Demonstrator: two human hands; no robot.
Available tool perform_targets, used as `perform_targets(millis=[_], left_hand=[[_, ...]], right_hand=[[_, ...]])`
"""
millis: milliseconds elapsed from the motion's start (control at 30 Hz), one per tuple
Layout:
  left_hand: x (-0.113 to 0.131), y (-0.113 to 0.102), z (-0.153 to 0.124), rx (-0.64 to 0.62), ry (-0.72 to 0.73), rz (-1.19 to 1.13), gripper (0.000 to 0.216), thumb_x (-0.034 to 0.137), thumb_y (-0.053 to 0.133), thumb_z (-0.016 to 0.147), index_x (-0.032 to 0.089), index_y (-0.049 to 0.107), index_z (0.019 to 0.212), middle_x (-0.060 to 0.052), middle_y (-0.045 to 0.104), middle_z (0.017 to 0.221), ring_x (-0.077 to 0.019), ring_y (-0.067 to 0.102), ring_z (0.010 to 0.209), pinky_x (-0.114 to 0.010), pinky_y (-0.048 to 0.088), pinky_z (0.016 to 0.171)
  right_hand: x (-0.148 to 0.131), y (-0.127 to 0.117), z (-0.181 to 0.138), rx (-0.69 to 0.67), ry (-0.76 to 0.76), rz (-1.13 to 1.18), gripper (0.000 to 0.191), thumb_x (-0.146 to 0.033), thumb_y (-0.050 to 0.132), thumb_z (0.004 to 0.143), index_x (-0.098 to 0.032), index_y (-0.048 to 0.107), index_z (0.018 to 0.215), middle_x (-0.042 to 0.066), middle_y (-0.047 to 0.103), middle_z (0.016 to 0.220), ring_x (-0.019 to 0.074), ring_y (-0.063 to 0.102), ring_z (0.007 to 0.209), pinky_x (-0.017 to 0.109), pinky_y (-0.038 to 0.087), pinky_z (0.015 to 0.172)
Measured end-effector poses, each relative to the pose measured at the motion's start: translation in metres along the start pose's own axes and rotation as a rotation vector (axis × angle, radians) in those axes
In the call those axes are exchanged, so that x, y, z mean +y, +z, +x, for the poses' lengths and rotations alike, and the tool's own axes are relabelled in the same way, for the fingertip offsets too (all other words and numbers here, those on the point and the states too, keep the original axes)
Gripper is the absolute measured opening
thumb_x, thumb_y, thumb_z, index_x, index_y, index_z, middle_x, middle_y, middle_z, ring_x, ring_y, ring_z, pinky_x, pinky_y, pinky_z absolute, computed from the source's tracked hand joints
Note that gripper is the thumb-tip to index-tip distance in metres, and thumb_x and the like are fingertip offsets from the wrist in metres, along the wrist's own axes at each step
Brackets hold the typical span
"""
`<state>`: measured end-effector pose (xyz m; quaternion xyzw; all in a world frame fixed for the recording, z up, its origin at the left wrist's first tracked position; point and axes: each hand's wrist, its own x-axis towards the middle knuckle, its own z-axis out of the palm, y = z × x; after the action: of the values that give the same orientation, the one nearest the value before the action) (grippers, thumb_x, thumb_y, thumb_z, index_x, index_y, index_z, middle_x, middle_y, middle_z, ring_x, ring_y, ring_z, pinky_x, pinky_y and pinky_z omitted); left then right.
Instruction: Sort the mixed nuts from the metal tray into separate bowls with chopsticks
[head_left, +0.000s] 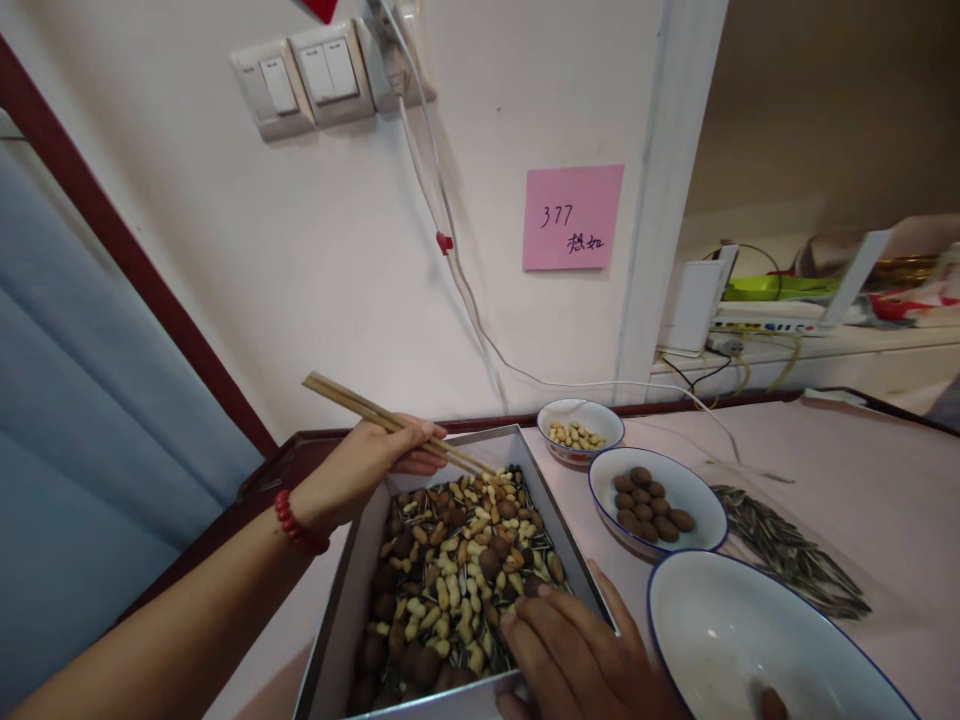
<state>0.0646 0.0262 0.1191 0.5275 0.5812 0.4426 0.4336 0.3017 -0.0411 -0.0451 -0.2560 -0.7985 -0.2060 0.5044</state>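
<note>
Adjoining the wall (360,260): a seemingly cloth-covered table (862,470).

On our left wrist (319,500) we wear a bracelet (285,520) of small round red beads, strung close together. Our left forearm (187,605) is bare, and our left hand (390,447) and right hand (574,640) are ungloved.

A home: curtain (90,420), wall switches (330,70)
</note>
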Motion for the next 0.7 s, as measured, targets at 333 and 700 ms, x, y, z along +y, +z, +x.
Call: perform_targets(millis=[333, 700], left_hand=[[0.039, 0.100, 0.080, -0.059, 0.146, -0.072, 0.019, 0.026, 0.075, 0.089, 0.009, 0.073, 0.097, -0.012, 0.077, 0.084, -0.0196, 0.074, 0.072, -0.034, 0.061, 0.074], [0.021, 0.031, 0.012, -0.233, 0.163, 0.008, 0.043, 0.050, 0.078, 0.082, 0.014, 0.076, 0.105, -0.013, 0.080, 0.102, -0.0266, 0.076, 0.092, -0.037, 0.061, 0.086]], right_hand=[[0.002, 0.000, 0.005, 0.028, -0.039, -0.031, 0.027, -0.039, 0.050, 0.101, -0.022, 0.072, 0.100, 0.002, 0.073, 0.092, 0.0168, 0.064, 0.094, 0.050, 0.019, 0.125], [-0.003, -0.004, 0.008, 0.000, 0.032, 0.017, 0.024, -0.037, 0.053, 0.099, -0.022, 0.072, 0.102, 0.001, 0.075, 0.092, 0.0170, 0.065, 0.095, 0.048, 0.015, 0.126]])
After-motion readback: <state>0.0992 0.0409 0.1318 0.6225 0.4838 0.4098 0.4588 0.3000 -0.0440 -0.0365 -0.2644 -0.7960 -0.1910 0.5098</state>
